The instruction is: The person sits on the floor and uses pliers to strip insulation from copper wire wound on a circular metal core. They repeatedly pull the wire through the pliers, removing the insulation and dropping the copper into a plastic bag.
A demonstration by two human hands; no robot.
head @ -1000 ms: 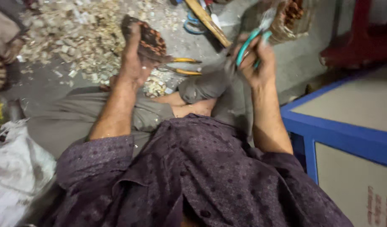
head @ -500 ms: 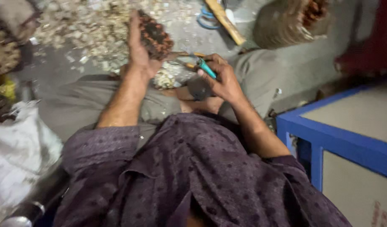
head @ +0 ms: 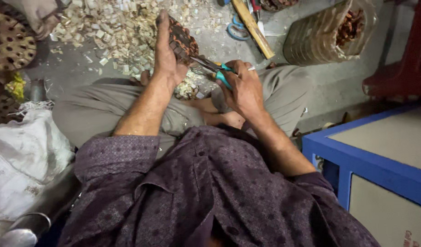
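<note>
Sitting pose: the person is cross-legged on the grey floor, both forearms stretched forward over the knees
Left hand: the left hand (head: pixel 167 55) is extended, fingers long and nearly straight, gripping the dark brown woven disc of small blocks (head: pixel 183 41) from its left edge and holding it tilted above the floor
Right hand: the right hand (head: pixel 242 87) is curled closed around the teal-handled scissors (head: pixel 215 68), whose blades point left and meet the lower edge of the disc
Scraps: a wide litter of pale wood chips (head: pixel 114 32) lies on the floor just beyond the left hand
Containers: a clear plastic sack (head: pixel 325 36) stands at upper right, holding reddish-brown pieces and a stack of disc-like layers
Other things: a wooden stick (head: pixel 254 29) and a second pair of blue-handled scissors (head: pixel 238 29) lie between hands and sack; a blue-framed box (head: pixel 370 160) sits at right
Hard to tell: whether the blades are parted is unclear; a white sack (head: pixel 23 155) at left is cut off by the frame
</note>
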